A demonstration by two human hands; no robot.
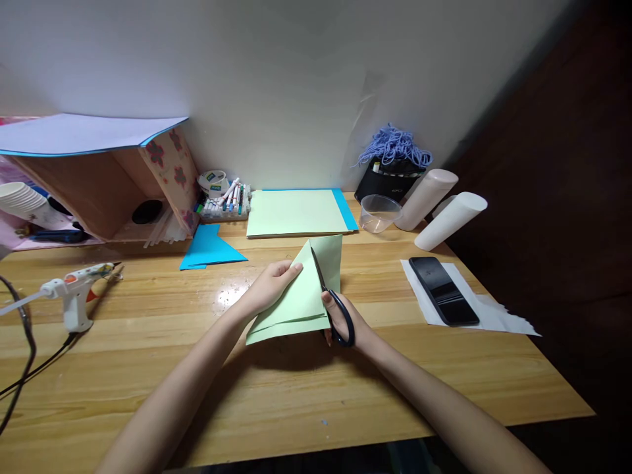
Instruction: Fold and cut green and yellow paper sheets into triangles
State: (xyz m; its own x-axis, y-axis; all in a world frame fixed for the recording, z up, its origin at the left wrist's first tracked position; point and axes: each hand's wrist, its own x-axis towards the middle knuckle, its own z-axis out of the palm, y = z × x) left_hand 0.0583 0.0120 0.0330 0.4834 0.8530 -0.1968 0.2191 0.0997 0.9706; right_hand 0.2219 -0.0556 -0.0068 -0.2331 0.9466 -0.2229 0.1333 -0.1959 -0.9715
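Note:
Pale green paper (291,299), folded in layers, is held just above the table in my left hand (270,284), thumb on top and the other fingers hidden beneath. My right hand (340,319) is closed round the black handles of a pair of scissors (345,327). The scissors' dark blade lies across the paper and points away from me, its tip near the paper's upper edge. To the right of the blade a flap of the same green paper stands out. The lower blade is hidden behind the paper.
A glue gun (76,296) with its cord stands at left. Blue paper pieces (210,250) and a stack of green sheets (296,212) lie beyond my hands. A clear plastic cup (379,214), white rolls (451,220) and a phone (443,289) are at right. An open box (170,171) stands back left.

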